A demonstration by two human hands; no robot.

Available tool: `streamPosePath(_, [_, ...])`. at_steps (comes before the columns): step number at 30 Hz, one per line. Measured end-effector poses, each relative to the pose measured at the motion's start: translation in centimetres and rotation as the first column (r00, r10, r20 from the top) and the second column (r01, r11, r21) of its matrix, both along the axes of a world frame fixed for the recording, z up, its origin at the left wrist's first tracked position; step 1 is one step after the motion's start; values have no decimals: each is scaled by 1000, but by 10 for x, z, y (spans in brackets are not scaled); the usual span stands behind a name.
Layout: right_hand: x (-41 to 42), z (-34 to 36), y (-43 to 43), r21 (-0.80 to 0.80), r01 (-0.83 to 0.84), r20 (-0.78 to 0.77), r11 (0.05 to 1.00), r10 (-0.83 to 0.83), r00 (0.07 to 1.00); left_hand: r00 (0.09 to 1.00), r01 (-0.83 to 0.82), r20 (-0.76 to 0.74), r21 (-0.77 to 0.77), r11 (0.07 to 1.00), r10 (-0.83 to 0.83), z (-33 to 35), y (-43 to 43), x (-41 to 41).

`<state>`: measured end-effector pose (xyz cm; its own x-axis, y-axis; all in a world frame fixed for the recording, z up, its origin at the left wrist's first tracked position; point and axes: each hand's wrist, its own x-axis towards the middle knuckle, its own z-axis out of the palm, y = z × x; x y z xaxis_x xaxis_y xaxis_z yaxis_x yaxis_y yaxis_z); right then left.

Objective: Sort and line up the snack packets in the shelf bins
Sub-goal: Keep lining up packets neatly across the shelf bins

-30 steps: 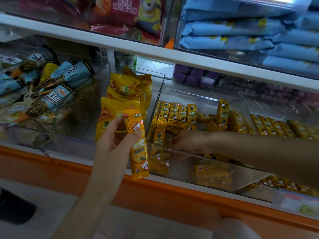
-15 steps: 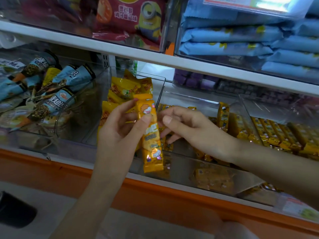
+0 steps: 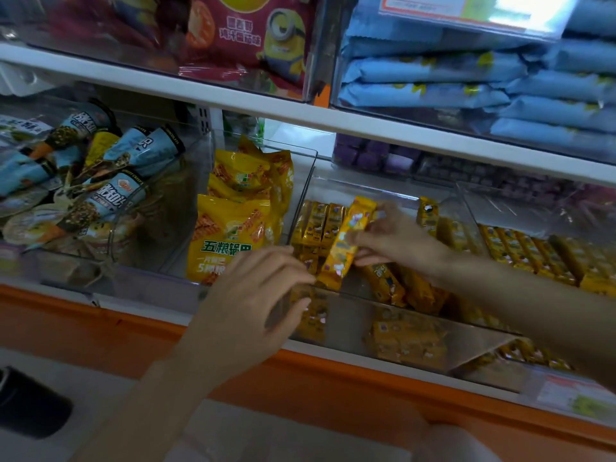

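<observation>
A long yellow-orange snack packet [image 3: 346,243] hangs tilted over the middle clear bin [image 3: 400,328], pinched between the thumb and fingers of my right hand [image 3: 396,238]. That bin holds several small yellow packets [image 3: 321,223], some upright in a row at the back, others lying loose at the front. My left hand [image 3: 253,301] hovers at the bin's front left corner with fingers loosely spread, holding nothing. Its fingertips are just below the packet's lower end.
Left of the middle bin stands a bin of larger yellow bags [image 3: 233,228], and further left a bin of cone snacks [image 3: 100,181]. To the right lies a bin of lined-up yellow bars [image 3: 533,251]. The upper shelf carries red bags [image 3: 240,35] and blue packets [image 3: 466,71]. An orange shelf edge [image 3: 300,371] runs below.
The yellow-orange packet passed from my left hand to my right hand and moved right over the middle bin. My left hand let go and dropped to the bin's front corner.
</observation>
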<state>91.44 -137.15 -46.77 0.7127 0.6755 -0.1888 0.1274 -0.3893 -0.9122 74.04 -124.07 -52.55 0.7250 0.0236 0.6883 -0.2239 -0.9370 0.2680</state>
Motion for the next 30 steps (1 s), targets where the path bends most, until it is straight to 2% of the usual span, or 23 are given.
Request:
streamPosePath(3, [2, -25, 9, -189, -85, -50, 978, 77, 996, 1000, 2, 29, 113, 994, -6, -9, 1, 0])
streamPosePath(6, [-1, -35, 18, -272, -98, -131, 957, 64, 989, 999, -17, 51, 153, 988, 9, -14, 4, 0])
streamPosePath(12, [7, -28, 25, -291, -180, -398, 940, 53, 916, 997, -28, 77, 160, 987, 16, -18, 4, 1])
streamPosePath(15, [7, -27, 24, -292, -195, -427, 936, 55, 902, 996, -23, 83, 159, 987, 10, -20, 5, 2])
streamPosePath(17, [8, -32, 22, -349, -175, -312, 921, 62, 948, 996, -20, 87, 153, 988, 7, -21, 5, 2])
streamPosePath(20, [12, -39, 20, -450, -140, 8, 882, 161, 987, 996, -22, 87, 148, 989, 9, -22, 5, 2])
streamPosePath(22, [14, -39, 21, -480, -149, 166, 865, 256, 952, 996, -27, 91, 147, 989, 13, -22, 5, 2])
streamPosePath(24, [12, -36, 24, -545, -162, 329, 823, 388, 861, 996, -28, 91, 147, 989, 15, -22, 4, 2])
streamPosePath(26, [11, -36, 25, -577, -183, 387, 796, 463, 797, 996, -30, 90, 146, 989, 17, -21, 4, 2])
streamPosePath(30, [14, -39, 23, -603, -205, 333, 771, 477, 813, 997, -28, 81, 148, 989, 16, -20, 3, 1])
